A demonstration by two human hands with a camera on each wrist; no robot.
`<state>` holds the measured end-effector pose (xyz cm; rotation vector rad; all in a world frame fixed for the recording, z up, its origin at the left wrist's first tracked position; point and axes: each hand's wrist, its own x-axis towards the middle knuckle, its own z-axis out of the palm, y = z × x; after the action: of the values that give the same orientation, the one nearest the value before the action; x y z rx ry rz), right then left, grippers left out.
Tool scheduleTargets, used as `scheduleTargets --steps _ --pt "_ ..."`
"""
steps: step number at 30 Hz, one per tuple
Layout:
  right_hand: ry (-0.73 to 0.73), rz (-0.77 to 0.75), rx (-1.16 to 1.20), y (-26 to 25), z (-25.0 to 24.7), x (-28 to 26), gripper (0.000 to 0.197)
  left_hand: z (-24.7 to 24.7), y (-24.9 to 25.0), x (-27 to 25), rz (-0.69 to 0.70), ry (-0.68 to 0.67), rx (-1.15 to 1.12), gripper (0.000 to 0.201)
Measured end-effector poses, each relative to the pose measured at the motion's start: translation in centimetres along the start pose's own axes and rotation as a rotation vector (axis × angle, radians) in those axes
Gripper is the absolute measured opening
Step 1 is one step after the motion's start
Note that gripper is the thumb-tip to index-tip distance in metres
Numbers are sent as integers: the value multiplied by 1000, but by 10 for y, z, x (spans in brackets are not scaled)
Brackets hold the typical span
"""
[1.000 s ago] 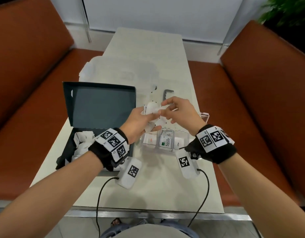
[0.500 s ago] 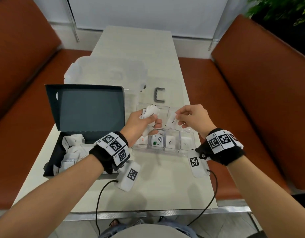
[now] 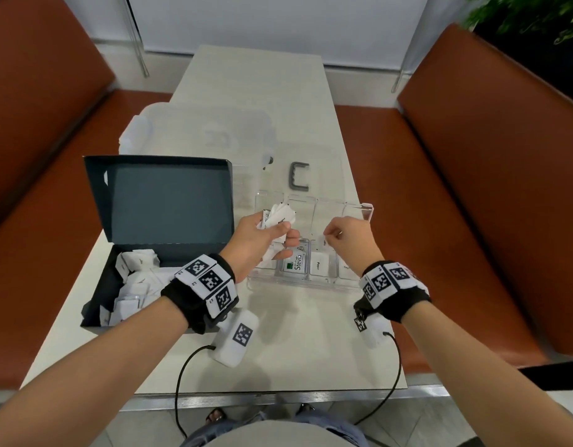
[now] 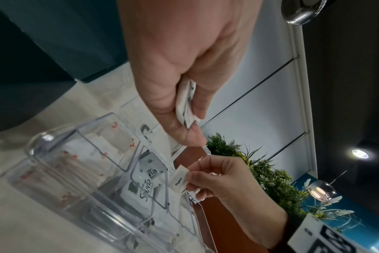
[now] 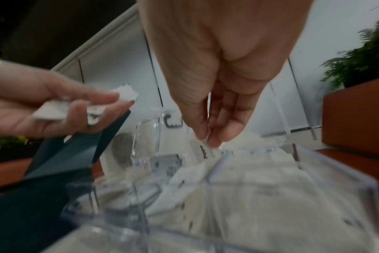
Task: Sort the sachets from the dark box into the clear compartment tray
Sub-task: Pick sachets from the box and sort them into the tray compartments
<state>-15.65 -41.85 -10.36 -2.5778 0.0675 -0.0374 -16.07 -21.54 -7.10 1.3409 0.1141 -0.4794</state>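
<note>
At the centre of the pale rectangular table point(image 3: 278, 333) sits the clear plastic compartment tray point(image 3: 298, 282), its near row holding a green-and-white Stevia sachet point(image 3: 295, 264) and a white pepper sachet point(image 3: 320, 264) in neighbouring cells; at about nine o'clock from the tray stands the dark open-lidded cardboard box point(image 3: 162, 201), more small white paper sachets point(image 3: 133, 279) heaped in its base; above the tray's left cells the left hand point(image 3: 256, 243) has its fingers and thumb curled round a fanned bunch of white sachets point(image 3: 278, 217); at three o'clock from it, the right hand point(image 3: 349, 240) pinches a single white pepper packet point(image 4: 180, 179) between thumb and fingertips, just above a near-row cell; at twelve o'clock beyond the tray lies a grey U-shaped plastic clip point(image 3: 299, 175); rust-brown padded benches point(image 3: 488, 188) flank the table.
</note>
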Motion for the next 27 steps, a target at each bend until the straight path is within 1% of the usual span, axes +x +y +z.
scheduleTargets --steps 2,4,9,14,16,24,27 --pt "11 -16 -63 3 8 -2 10 -1 -1 -2 -5 4 -6 11" --pt "30 -12 -63 4 11 -3 7 -3 -3 -4 -1 8 -4 11" --pt "-5 -15 -140 5 15 -3 5 -5 -3 -7 6 15 7 19" --pt "-22 -1 -196 2 18 -3 1 -4 -2 -9 12 9 -9 22" --pt "-21 -3 -203 2 19 -2 3 -4 -2 -9 14 3 -10 21" --pt "-51 -4 -154 3 11 -2 8 -7 -3 -9 -11 -24 -21 16" --pt "32 -35 -61 -6 -1 -3 10 -7 -5 -8 -16 -39 -26 13"
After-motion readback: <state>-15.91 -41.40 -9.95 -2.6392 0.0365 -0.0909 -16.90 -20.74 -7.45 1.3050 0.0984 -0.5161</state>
